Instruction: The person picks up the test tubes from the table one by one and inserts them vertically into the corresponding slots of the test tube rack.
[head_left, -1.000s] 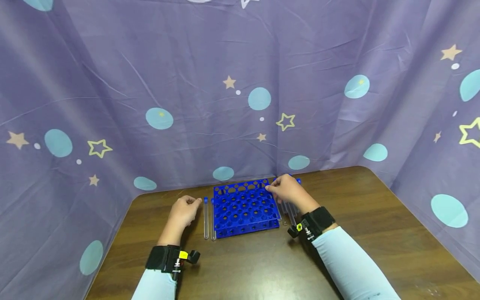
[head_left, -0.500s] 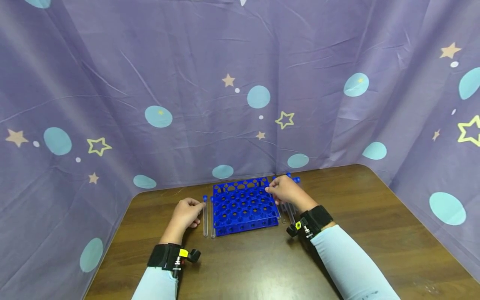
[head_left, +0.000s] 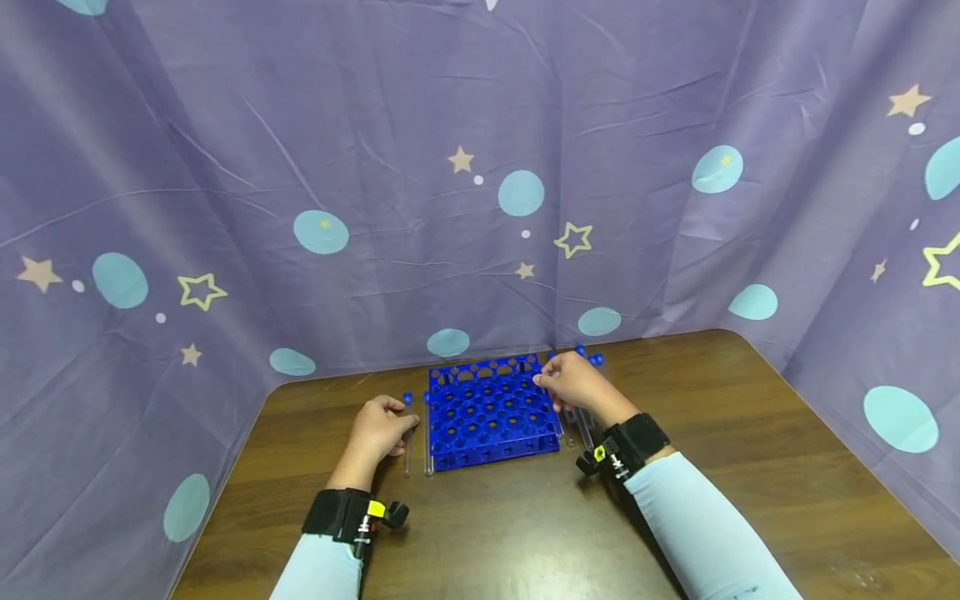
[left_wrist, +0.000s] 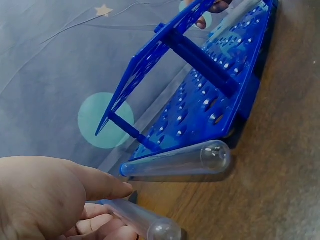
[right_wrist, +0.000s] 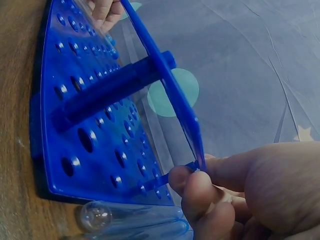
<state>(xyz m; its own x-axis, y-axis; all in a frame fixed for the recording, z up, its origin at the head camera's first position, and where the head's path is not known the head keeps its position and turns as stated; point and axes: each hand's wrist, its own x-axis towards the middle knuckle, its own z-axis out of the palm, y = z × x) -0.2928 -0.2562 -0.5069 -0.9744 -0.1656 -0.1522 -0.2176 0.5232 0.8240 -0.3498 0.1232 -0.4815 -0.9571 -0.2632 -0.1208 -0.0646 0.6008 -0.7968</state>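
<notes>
A blue test tube rack [head_left: 491, 408] with two perforated tiers stands mid-table. To its left lie two clear test tubes with blue caps. My left hand [head_left: 381, 429] pinches the outer test tube [left_wrist: 145, 220] between thumb and fingers, with part of it hidden behind them. The inner test tube [left_wrist: 180, 161] lies along the rack's left side, apart from the hand. My right hand [head_left: 577, 383] grips the right edge of the rack's upper tier, thumb against fingers, as the right wrist view shows. Beneath that hand lie several capped test tubes [right_wrist: 135, 220].
The brown wooden table [head_left: 487, 533] extends in front of the rack. A purple curtain [head_left: 390, 183] with stars and blue dots hangs directly behind and on both sides. A small clear object [head_left: 855, 571], too faint to identify, lies near the front right.
My left hand has moved right onto the outer test tube and now pinches it; the tube has shifted slightly left. My right hand stays at the rack's edge.
</notes>
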